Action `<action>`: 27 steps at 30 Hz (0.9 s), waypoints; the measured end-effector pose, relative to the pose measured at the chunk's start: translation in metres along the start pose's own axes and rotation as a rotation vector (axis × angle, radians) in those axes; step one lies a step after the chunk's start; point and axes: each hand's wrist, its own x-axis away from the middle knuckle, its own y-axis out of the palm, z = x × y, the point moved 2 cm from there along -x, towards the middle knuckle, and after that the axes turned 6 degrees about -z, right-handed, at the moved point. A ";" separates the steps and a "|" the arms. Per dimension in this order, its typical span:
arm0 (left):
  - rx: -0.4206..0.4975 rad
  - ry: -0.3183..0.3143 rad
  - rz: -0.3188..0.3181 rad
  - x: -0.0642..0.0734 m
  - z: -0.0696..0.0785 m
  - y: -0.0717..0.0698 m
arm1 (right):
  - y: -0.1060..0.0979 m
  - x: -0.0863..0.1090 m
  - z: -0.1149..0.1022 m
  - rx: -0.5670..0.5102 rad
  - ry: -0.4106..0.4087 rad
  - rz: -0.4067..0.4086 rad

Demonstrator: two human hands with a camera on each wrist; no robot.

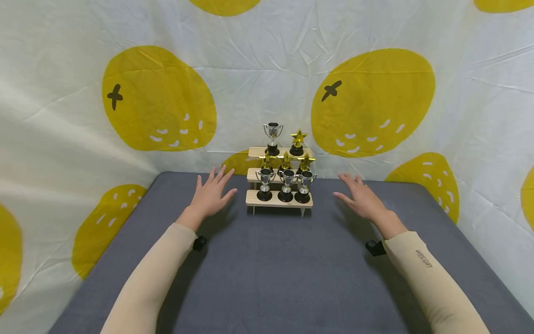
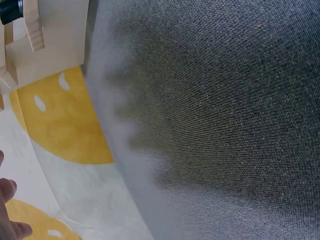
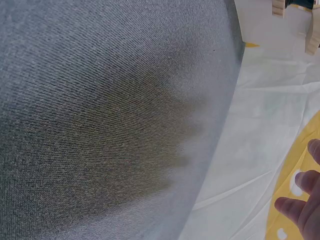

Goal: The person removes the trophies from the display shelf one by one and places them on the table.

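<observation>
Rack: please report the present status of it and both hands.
Left hand, right hand: both empty, apart from rack. Rack standing; four cups, four stars upright on it. No obstacle seen between hands and rack.

The shelf (image 1: 279,205) is pale wood. On its far tier, the left cup (image 1: 273,132) is silver and the right star (image 1: 298,138) gold; the middle stars (image 1: 306,161) are gold, the near cups (image 1: 287,178) silver. Their bases (image 1: 285,196) are black. The table (image 1: 271,269) is dark blue-grey, finely ribbed up close. The curtain (image 1: 258,46) is white, printed with yellow fruits (image 1: 158,102); many carry white dashes, and the two big far ones each have a dark cross. Both sleeves are beige, the left (image 1: 154,278) plain where visible, the right (image 1: 434,287) with dark lettering (image 1: 424,259). The wrist gadgets (image 1: 376,247) are black.
</observation>
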 end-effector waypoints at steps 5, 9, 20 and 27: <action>0.013 0.038 0.026 -0.001 0.000 0.000 | 0.001 0.002 -0.007 -0.038 -0.012 -0.009; 0.030 0.070 0.025 -0.002 0.002 0.001 | 0.000 0.003 -0.016 -0.089 -0.037 -0.010; 0.040 0.108 -0.036 -0.011 0.004 -0.001 | 0.006 -0.003 -0.034 -0.277 -0.165 0.095; 0.058 0.146 -0.037 -0.015 0.007 0.000 | 0.017 -0.013 -0.041 -0.447 -0.184 0.160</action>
